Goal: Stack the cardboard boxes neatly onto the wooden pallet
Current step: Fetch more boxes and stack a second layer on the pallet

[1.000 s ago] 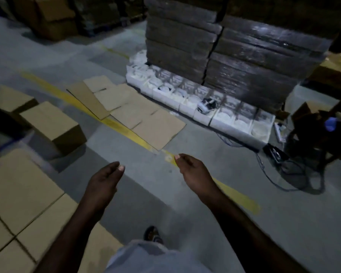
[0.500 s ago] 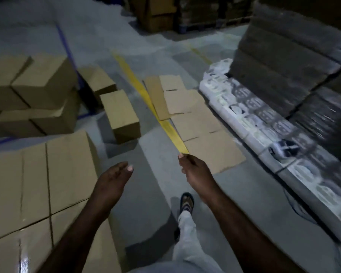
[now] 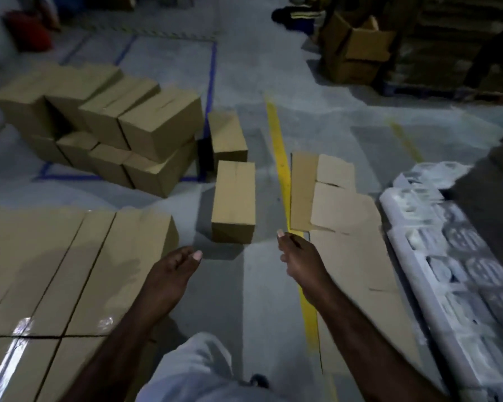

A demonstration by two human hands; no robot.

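While outstretched, both hands held nothing.
Loosely curled, left hand and right hand hovered near a cardboard box.

Tan cardboard boxes; yellow floor line; grey floor.

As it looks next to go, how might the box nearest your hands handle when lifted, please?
The box looks closed and square-edged, so it is probably stiff. It lies flat on its long side, so tipping or rolling seems unlikely. Its faces are plain matte cardboard, so it is probably not slippery.
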